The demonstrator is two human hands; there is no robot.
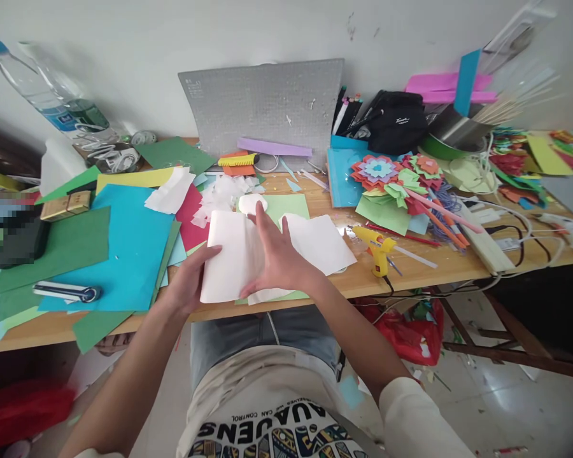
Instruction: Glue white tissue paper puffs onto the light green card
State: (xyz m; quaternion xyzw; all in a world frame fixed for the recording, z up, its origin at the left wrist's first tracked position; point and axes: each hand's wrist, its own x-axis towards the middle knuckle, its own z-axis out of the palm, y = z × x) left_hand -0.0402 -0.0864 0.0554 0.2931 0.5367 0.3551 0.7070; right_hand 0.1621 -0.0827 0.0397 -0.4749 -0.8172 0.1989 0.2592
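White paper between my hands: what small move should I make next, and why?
Perhaps press the white paper flat with your right hand: that hand is spread across its right side, while your left hand grips the left edge and could steady it.

A head-worn camera looks forward and down across the nearby table (417, 276).

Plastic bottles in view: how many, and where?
2. Both are at the upper left of the picture: a blue-capped bottle nearer the left edge, and a second bottle just right of it. Others could be hidden behind the clutter.
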